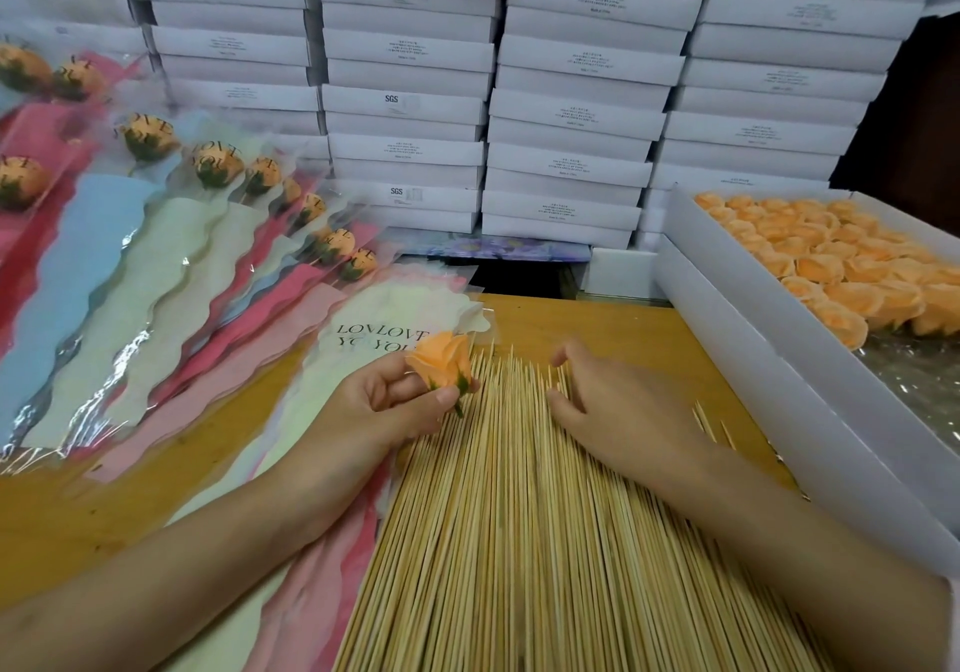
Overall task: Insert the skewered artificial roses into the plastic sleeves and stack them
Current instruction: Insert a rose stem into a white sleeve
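i'm looking at a packing workshop: white cartons point(571, 115) stacked wall-high across the top of the frame, a box of orange roses point(831, 260) at right, wooden skewers point(519, 515) heaped at bottom centre.

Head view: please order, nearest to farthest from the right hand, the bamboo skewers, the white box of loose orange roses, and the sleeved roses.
1. Thin bamboo skewers, directly under the right hand.
2. Open white cardboard box of loose orange roses, to its right.
3. Orange roses in plastic sleeves, far left.
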Available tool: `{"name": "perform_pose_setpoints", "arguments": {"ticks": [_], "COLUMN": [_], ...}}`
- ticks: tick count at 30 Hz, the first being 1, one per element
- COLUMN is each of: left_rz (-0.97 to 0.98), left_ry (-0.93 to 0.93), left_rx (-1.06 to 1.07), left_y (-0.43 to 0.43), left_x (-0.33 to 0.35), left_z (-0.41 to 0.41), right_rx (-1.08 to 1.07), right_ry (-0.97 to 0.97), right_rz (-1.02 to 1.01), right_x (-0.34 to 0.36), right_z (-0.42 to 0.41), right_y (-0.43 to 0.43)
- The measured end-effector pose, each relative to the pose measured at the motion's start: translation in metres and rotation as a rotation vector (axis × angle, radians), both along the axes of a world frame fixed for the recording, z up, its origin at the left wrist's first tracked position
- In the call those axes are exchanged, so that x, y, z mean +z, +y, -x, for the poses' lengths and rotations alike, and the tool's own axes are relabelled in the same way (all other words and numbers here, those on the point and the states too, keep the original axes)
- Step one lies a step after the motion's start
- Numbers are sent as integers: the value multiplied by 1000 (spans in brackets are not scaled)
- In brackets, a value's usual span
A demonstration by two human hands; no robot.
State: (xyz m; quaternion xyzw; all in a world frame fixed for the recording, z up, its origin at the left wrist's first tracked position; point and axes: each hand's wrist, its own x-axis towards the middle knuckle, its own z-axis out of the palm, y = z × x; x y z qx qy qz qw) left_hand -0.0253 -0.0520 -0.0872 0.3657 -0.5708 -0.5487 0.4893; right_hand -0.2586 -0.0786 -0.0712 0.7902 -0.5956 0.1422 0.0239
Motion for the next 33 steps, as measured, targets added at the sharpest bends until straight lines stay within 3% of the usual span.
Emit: {"name": "perform_pose_setpoints", "arguments": {"ticks": [33], "left_rz": [33], "left_ry": [-71], "left_rx": [-41], "left_y": [-3], "left_x": [-3], "left_z": [-1], "right_rx": [36], "right_ry": [-34], "right_rz": [-14], "right_x": [-3], "right_z": [-2], "right_y": [0]}}
